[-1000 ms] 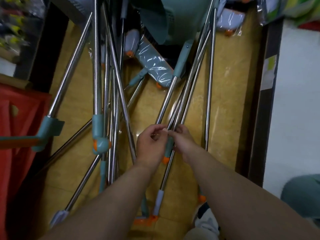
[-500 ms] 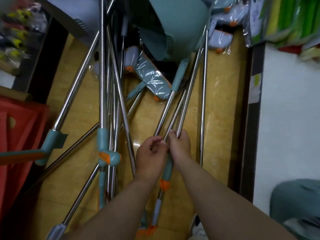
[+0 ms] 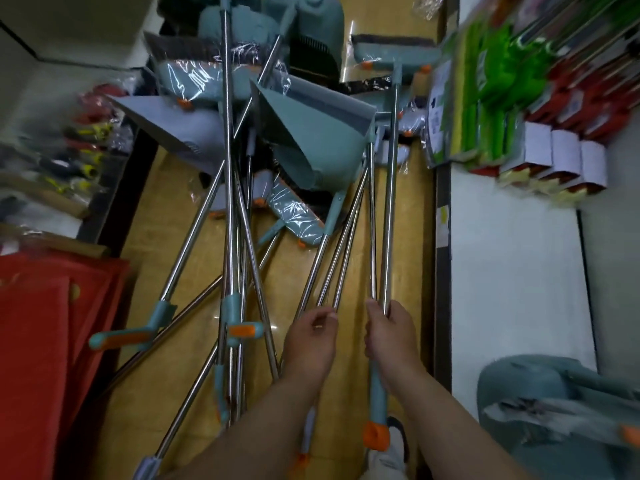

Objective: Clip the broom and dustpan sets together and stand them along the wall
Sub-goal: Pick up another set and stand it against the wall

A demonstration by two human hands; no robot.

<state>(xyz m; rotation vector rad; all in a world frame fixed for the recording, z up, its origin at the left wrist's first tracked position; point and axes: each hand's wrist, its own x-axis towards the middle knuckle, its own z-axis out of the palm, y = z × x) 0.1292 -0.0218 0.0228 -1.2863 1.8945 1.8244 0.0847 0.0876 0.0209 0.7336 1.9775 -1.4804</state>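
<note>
Head view: right hand point(image 3: 389, 336) clamps two stiff, probably light, slippery steel poles point(image 3: 381, 237) above a surer teal grip point(image 3: 377, 393); left hand point(image 3: 311, 341) curls round neighbouring poles point(image 3: 332, 271).

Goods on the left shelf point(image 3: 79, 157) are smeared beyond telling. The red mats point(image 3: 41, 341) run off the left edge, and a blurred teal object point(image 3: 554, 403) off the lower right. Whether the left hand point(image 3: 310, 341) truly grips the steel handles point(image 3: 341, 258) is unclear; forearms hide their lower ends.
</note>
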